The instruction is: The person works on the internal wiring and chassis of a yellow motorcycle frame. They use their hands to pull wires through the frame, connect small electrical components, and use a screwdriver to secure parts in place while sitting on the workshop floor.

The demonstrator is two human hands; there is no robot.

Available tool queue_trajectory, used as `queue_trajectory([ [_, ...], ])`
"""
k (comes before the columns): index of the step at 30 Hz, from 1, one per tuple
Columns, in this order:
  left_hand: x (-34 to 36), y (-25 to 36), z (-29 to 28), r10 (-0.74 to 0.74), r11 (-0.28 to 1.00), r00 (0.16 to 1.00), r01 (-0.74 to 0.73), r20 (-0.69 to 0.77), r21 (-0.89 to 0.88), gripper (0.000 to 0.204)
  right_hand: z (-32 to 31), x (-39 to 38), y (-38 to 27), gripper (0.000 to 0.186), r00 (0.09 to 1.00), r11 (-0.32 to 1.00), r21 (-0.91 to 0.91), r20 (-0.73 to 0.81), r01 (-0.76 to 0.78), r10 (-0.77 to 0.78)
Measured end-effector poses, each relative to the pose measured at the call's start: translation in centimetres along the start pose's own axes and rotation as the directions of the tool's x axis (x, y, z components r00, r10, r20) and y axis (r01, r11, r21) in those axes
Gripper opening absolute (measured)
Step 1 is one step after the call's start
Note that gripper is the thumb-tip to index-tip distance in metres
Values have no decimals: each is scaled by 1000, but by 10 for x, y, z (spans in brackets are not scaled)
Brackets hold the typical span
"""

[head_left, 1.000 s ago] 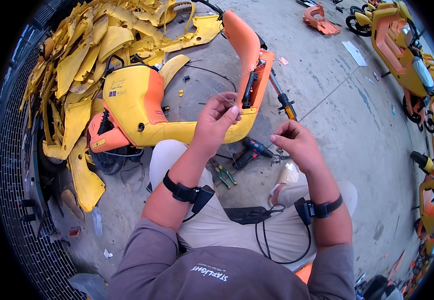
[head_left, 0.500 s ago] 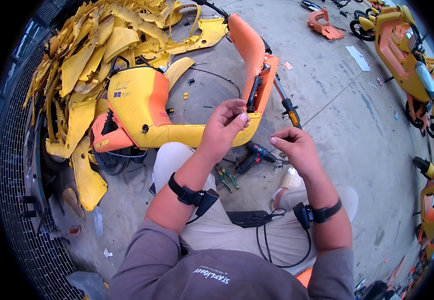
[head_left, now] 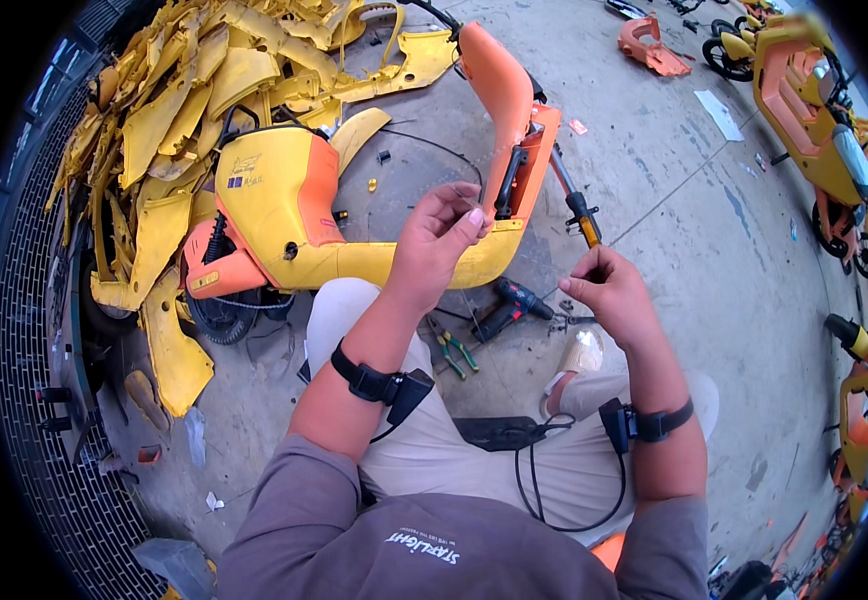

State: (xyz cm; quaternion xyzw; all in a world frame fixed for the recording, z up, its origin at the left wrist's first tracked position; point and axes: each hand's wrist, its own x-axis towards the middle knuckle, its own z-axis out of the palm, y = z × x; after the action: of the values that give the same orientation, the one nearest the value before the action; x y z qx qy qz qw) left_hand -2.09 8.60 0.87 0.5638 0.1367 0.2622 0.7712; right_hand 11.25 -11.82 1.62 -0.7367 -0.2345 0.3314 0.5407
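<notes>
My left hand (head_left: 432, 243) is raised in front of the yellow and orange scooter body (head_left: 354, 262), thumb and fingers pinched together. My right hand (head_left: 611, 292) hangs to the right of it, also in a pinch, at about the same height. What the fingertips hold, if anything, is too fine to make out. Beneath and between the hands, a cordless drill (head_left: 510, 308) lies on the floor. Pliers with green handles (head_left: 454, 355) rest nearer to me, beside my knee. The scooter lies on its side, its fork (head_left: 576, 205) sticking out to the right.
Yellow body panels (head_left: 169, 130) are heaped at the far left. Several yellow and orange scooters (head_left: 804, 110) stand along the right side. An orange shell part (head_left: 651, 50) and a white sheet (head_left: 719, 116) lie on the far floor. Black cables (head_left: 529, 490) hang across my lap.
My hands have drawn a little farther apart, the left one moving left and the right one right. Both keep their pinched shape.
</notes>
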Motion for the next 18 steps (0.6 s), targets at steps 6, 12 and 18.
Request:
queue_trajectory([
  [6, -2, -2, 9, -42, 999, 998, 42, 44, 10, 28, 7, -3, -10, 15, 987, 995, 101, 155, 14, -30],
  [12, -5, -5, 16, -30, 999, 997, 27, 74, 43, 29, 14, -1, -23, 22, 963, 970, 219, 265, -108, 47],
  [18, -5, -6, 16, -70, 997, 994, 67, 88, 29, 29, 16, 3, -8, 20, 988, 992, 123, 156, -26, 7],
])
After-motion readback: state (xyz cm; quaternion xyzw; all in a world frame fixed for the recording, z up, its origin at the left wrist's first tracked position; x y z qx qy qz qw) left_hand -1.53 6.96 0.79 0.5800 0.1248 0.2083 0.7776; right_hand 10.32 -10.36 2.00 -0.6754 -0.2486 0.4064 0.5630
